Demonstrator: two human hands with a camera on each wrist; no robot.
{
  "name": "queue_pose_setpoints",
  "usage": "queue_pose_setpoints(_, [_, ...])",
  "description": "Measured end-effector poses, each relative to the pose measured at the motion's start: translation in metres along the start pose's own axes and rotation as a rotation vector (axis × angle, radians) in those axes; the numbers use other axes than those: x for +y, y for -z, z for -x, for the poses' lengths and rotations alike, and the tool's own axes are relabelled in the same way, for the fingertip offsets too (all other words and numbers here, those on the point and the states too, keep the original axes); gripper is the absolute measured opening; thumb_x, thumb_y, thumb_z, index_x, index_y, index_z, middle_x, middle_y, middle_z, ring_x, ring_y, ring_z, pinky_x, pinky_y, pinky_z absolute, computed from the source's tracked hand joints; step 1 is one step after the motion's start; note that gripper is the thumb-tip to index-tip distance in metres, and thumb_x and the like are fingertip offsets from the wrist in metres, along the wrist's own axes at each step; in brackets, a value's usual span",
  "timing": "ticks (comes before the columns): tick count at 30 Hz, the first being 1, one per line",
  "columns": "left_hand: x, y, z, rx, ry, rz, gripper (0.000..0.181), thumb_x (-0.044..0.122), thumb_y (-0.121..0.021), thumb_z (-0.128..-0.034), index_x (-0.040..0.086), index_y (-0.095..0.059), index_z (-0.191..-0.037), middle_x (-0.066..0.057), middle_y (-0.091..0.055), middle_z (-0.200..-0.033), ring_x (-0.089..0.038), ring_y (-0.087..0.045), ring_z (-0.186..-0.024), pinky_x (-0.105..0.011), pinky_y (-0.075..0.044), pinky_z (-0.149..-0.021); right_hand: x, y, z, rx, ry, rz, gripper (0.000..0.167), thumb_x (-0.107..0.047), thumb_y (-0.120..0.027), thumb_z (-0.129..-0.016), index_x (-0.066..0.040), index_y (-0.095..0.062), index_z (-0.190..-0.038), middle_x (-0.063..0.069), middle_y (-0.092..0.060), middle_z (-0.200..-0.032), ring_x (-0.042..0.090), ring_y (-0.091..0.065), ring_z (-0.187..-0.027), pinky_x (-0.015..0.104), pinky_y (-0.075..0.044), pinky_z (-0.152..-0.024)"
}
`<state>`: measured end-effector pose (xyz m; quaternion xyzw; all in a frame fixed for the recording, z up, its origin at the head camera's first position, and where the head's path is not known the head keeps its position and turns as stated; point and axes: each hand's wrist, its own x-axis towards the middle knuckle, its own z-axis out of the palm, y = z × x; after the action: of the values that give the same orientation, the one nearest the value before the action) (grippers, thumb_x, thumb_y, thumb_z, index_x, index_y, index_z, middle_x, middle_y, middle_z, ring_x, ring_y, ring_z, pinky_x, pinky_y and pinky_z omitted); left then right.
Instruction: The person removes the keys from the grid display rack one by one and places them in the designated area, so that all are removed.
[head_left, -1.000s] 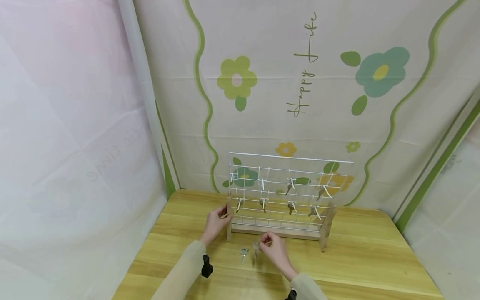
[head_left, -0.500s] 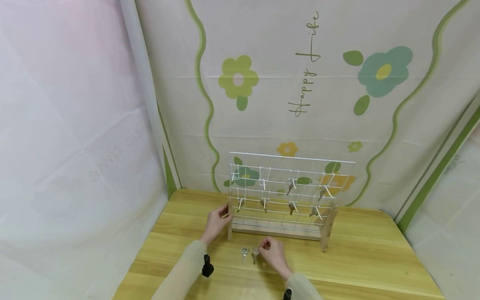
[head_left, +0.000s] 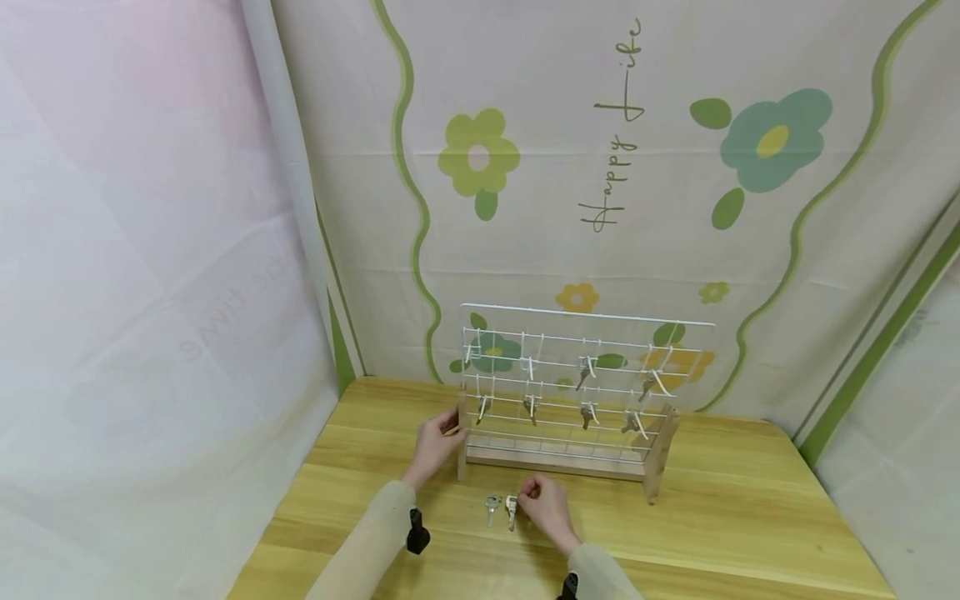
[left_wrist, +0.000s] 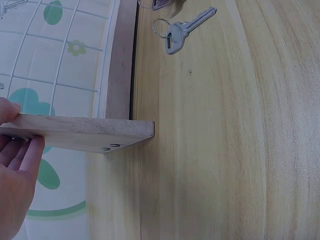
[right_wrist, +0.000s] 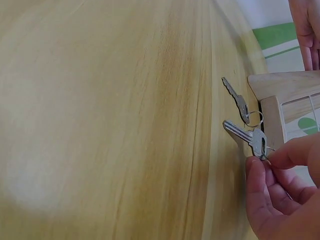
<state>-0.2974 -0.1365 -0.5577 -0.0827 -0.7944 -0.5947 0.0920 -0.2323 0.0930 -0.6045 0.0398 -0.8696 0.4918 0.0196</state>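
Observation:
My left hand (head_left: 435,448) grips the wooden end post (left_wrist: 75,127) of a white wire rack (head_left: 555,446), thumb on one face and fingers on the other. Between thumb and fingers of my right hand (head_left: 549,510) a silver key (right_wrist: 258,142) is pinched by its ring, its blade pointing away from the fingers. A second key (head_left: 491,507) with a ring lies on the table just left of it, in front of the rack. Several keys (head_left: 587,417) hang from white hooks on the rack's lower row, and others (head_left: 583,377) hang higher up.
The rack stands on a wood-grain table (head_left: 735,517) near its back edge. Behind it hangs a pale curtain (head_left: 540,75) printed with flowers, and another pale sheet (head_left: 135,333) covers the left side.
My right hand has moved slightly down towards the table's front with the key, which has turned to show its bright face. My left hand keeps its grip on the post.

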Motion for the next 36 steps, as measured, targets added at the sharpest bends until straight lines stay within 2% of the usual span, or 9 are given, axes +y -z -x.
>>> queue_pose_setpoints(3, [0.01, 0.001, 0.002, -0.016, -0.01, -0.002, 0.042, -0.005, -0.066, -0.09, -0.014, -0.056, -0.13, -0.035, -0.061, -0.127, -0.049, -0.061, -0.118, -0.046, -0.059, -0.094, 0.001, -0.002, -0.001, 0.004, -0.002, 0.012, 0.007, 0.003, -0.067, -0.077, -0.002, -0.063, -0.08, 0.004, -0.062, -0.07, 0.005, -0.051, -0.05, 0.015, -0.045, -0.043])
queue_pose_setpoints(7, [0.031, 0.005, 0.01, -0.041, -0.006, 0.016, 0.042, -0.005, -0.065, -0.09, -0.016, -0.056, -0.13, -0.036, -0.061, -0.126, -0.051, -0.06, -0.118, -0.047, -0.059, -0.094, 0.003, -0.003, -0.001, 0.008, 0.0, 0.028, 0.005, 0.003, -0.065, -0.076, -0.001, -0.063, -0.079, 0.004, -0.062, -0.069, 0.005, -0.051, -0.05, 0.016, -0.045, -0.044])
queue_pose_setpoints(9, [0.034, 0.006, 0.012, -0.037, -0.009, 0.024, 0.042, -0.005, -0.066, -0.09, -0.015, -0.056, -0.13, -0.034, -0.062, -0.126, -0.049, -0.061, -0.118, -0.045, -0.059, -0.094, 0.002, -0.003, -0.001, 0.013, 0.01, 0.044, 0.004, 0.002, -0.064, -0.076, 0.0, -0.063, -0.078, 0.004, -0.062, -0.068, 0.004, -0.05, -0.05, 0.016, -0.045, -0.045])
queue_pose_setpoints(10, [0.039, 0.006, 0.014, -0.039, -0.006, 0.024, 0.042, -0.005, -0.065, -0.0899, -0.016, -0.056, -0.129, -0.035, -0.062, -0.126, -0.049, -0.061, -0.118, -0.047, -0.059, -0.094, 0.002, -0.003, -0.001, 0.019, 0.022, 0.056, 0.003, 0.002, -0.064, -0.075, 0.0, -0.063, -0.078, 0.004, -0.063, -0.068, 0.004, -0.05, -0.051, 0.016, -0.044, -0.046])
queue_pose_setpoints(20, [0.041, 0.007, 0.013, -0.052, -0.003, 0.016, 0.042, -0.004, -0.065, -0.0909, -0.017, -0.055, -0.13, -0.036, -0.06, -0.127, -0.049, -0.061, -0.119, -0.044, -0.059, -0.094, -0.001, -0.003, -0.001, 0.026, 0.033, 0.104, 0.01, 0.003, -0.068, -0.076, -0.005, -0.063, -0.077, 0.002, -0.063, -0.069, 0.005, -0.052, -0.059, 0.015, -0.044, -0.051])
queue_pose_setpoints(24, [0.036, 0.005, 0.011, -0.045, 0.0, 0.012, 0.042, -0.006, -0.064, -0.0906, -0.018, -0.054, -0.13, -0.036, -0.06, -0.127, -0.049, -0.061, -0.118, -0.047, -0.059, -0.094, -0.002, -0.002, 0.0, 0.005, 0.042, 0.096, 0.012, 0.004, -0.07, -0.077, -0.005, -0.062, -0.077, 0.003, -0.064, -0.07, 0.006, -0.052, -0.059, 0.016, -0.045, -0.05])
queue_pose_setpoints(28, [0.02, 0.0, 0.006, -0.011, -0.006, 0.003, 0.043, -0.007, -0.065, -0.0897, -0.017, -0.055, -0.13, -0.036, -0.061, -0.127, -0.049, -0.061, -0.118, -0.051, -0.058, -0.094, -0.002, 0.0, 0.0, -0.011, 0.05, 0.097, 0.013, 0.003, -0.071, -0.077, -0.006, -0.061, -0.077, 0.004, -0.063, -0.07, 0.007, -0.053, -0.058, 0.016, -0.045, -0.05])
queue_pose_setpoints(32, [0.005, -0.002, 0.002, 0.002, 0.003, -0.009, 0.044, -0.004, -0.068, -0.0891, -0.014, -0.056, -0.13, -0.033, -0.062, -0.127, -0.046, -0.062, -0.118, -0.048, -0.058, -0.095, -0.003, 0.001, 0.0, -0.02, 0.037, 0.096, 0.012, 0.002, -0.071, -0.077, -0.005, -0.062, -0.078, 0.003, -0.063, -0.072, 0.007, -0.053, -0.061, 0.016, -0.045, -0.052])
queue_pose_setpoints(36, [0.001, 0.0, 0.001, 0.001, 0.012, 0.007, 0.045, -0.002, -0.07, -0.0884, -0.012, -0.057, -0.131, -0.032, -0.062, -0.127, -0.045, -0.062, -0.119, -0.046, -0.059, -0.095, -0.005, 0.005, -0.001, -0.021, 0.035, 0.099, 0.009, 0.002, -0.07, -0.078, -0.004, -0.063, -0.081, 0.003, -0.064, -0.075, 0.008, -0.053, -0.067, 0.016, -0.045, -0.055])
